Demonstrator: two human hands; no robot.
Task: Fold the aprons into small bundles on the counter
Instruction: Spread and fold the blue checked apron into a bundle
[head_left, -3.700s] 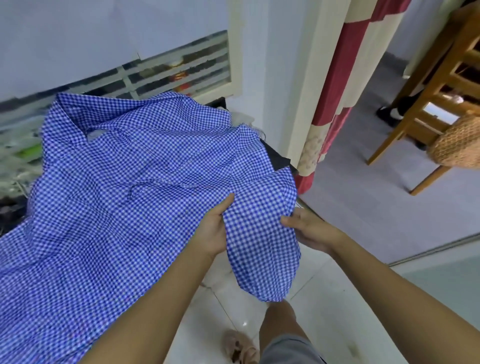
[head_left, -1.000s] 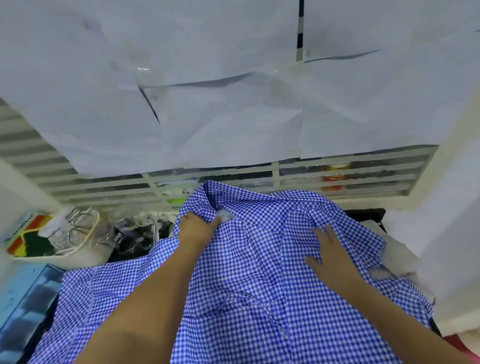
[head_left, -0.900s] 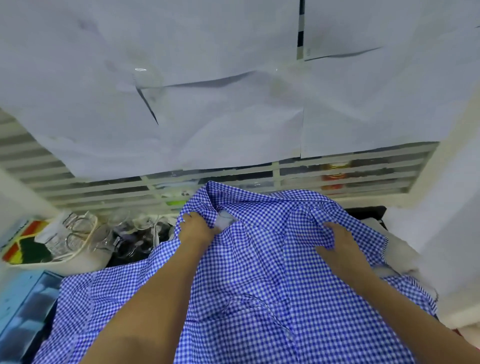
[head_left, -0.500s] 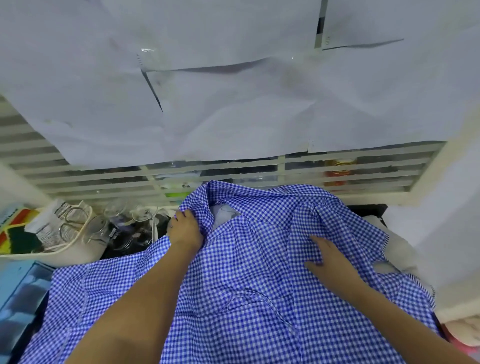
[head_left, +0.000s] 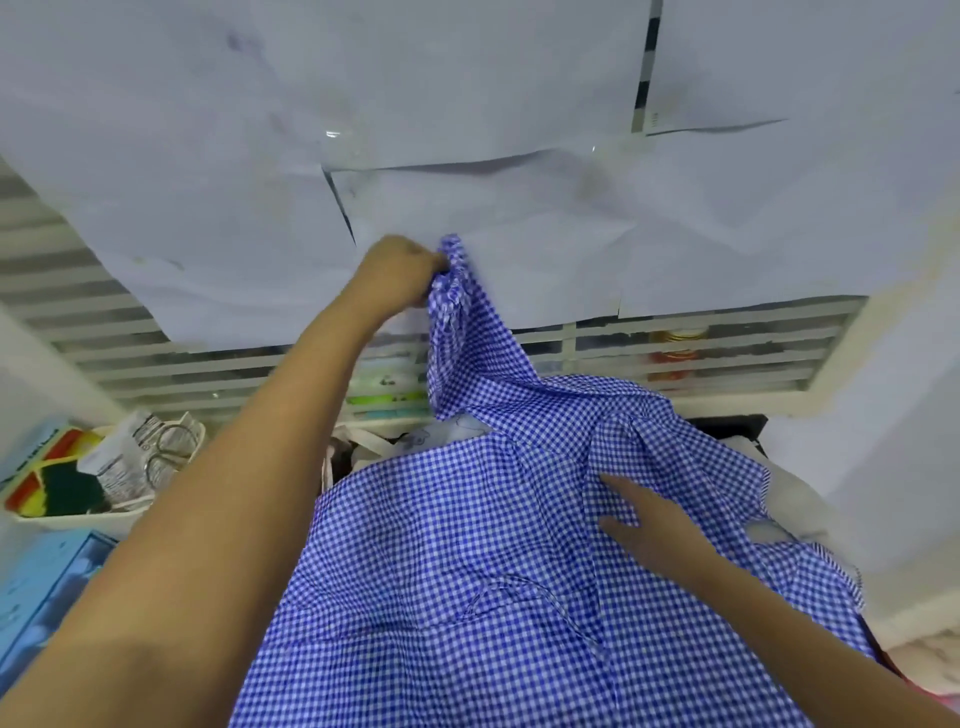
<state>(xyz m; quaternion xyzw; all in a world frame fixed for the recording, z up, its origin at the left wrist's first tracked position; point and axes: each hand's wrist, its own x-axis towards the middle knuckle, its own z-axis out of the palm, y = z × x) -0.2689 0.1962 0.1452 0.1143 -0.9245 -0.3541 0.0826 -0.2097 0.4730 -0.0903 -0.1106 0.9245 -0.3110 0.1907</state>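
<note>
A blue-and-white gingham apron (head_left: 467, 571) lies spread over the counter in the lower middle of the head view. My left hand (head_left: 400, 275) grips a bunched top corner of the apron and holds it lifted high in front of the paper-covered window. My right hand (head_left: 644, 525) lies flat on the cloth at the right, fingers straight and spread, pressing it down. The counter under the apron is hidden.
A white basket (head_left: 104, 483) with scissors, a packet and a sponge stands at the left, a light blue box (head_left: 41, 587) below it. Window slats (head_left: 701, 353) with jars behind run along the back. White cloth (head_left: 795, 509) shows at the apron's right edge.
My left hand has gripped the apron's top edge and raised it well above the counter. My right hand stays flat on the cloth, a little lower than before.
</note>
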